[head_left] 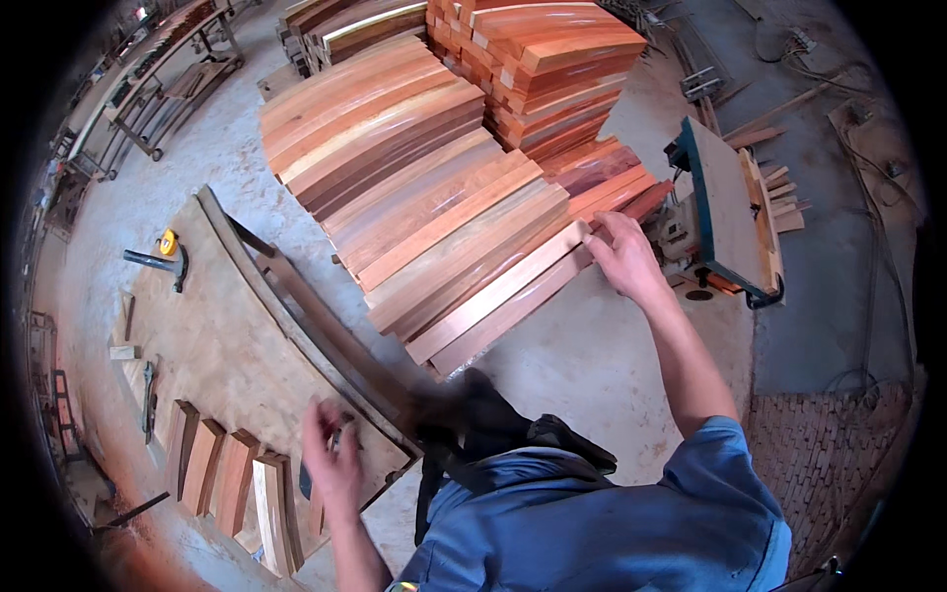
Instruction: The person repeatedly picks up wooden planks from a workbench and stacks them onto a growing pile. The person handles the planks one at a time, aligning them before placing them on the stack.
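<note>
My right hand [626, 259] is at the right end of a pale wooden board [498, 293], its thumb and fingers closed around that end. This board lies near the front edge of a broad stack of boards [424, 178] in pink, orange and brown tones. My left hand [333, 456] hovers over the near corner of a worktable [247, 345], slightly blurred, its fingers loosely bent and apart. Beside it, several short wood pieces [237, 479] stand in a row along the table's near edge.
A hammer [178, 264], a yellow tape measure [169, 242] and a wrench [149, 400] lie on the worktable. Behind the boards rises a tall pile of reddish timber [552, 59]. A machine with a green-edged panel [725, 212] stands to the right. Cables [868, 227] cross the floor.
</note>
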Demonstrator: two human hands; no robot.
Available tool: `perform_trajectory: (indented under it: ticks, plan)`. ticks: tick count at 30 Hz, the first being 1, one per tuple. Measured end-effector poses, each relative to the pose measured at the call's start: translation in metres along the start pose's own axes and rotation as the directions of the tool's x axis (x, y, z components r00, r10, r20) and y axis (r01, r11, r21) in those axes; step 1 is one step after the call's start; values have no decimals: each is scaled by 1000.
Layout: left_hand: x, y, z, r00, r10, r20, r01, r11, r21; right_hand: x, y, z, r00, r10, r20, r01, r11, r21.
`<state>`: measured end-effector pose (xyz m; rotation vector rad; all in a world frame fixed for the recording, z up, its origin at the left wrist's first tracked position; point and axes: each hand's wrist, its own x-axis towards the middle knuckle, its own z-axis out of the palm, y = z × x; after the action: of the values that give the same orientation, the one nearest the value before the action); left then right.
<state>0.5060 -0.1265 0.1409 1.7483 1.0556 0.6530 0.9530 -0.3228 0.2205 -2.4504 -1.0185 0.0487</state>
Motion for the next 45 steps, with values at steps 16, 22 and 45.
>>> perform_trajectory:
  ticks: [16,22,45]
  plan:
    - [70,86,100,967,-231,106,254,901,-353,79,31,26,970,-79,232,-3,942,335]
    - [75,77,103,976,-216,-22,195,918,-345,88,33,21,952,-222,212,139,927,349]
    - [69,86,108,951,-262,-167,232,956,-178,86,42,27,953,-6,304,-127,900,416]
